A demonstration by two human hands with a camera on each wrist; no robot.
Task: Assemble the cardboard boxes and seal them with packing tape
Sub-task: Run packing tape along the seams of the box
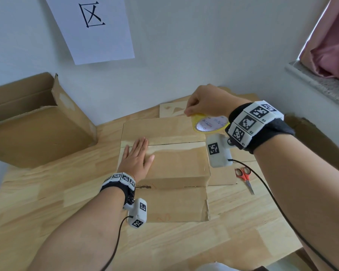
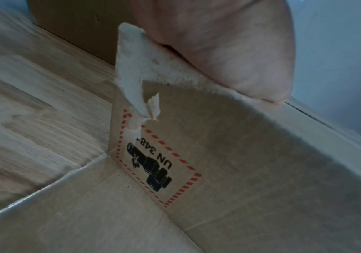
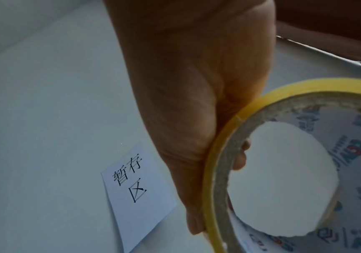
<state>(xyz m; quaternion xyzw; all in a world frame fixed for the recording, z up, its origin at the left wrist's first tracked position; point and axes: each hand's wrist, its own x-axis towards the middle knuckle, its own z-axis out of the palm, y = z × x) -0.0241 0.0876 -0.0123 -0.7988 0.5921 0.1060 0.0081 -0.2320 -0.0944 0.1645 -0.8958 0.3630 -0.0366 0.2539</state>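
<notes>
A brown cardboard box point(image 1: 176, 159) stands on the wooden table point(image 1: 47, 196) with its top flaps folded down and a seam across the middle. My left hand point(image 1: 137, 155) lies flat on the near flap at the box's left end, fingers straight. In the left wrist view the palm point(image 2: 229, 51) presses the box's top edge above a torn corner and a printed label point(image 2: 153, 167). My right hand point(image 1: 204, 102) hovers over the box's far right corner and grips a yellow tape roll point(image 1: 209, 124). The right wrist view shows the fingers point(image 3: 196, 119) wrapped round the roll's rim point(image 3: 222, 154).
A larger open cardboard box point(image 1: 35, 122) stands at the table's back left. Red-handled scissors point(image 1: 245, 177) lie right of the box, beside a flat cardboard piece point(image 1: 223, 177). A paper sign point(image 1: 92, 26) hangs on the wall. A windowsill and pink curtain point(image 1: 331, 45) are at right.
</notes>
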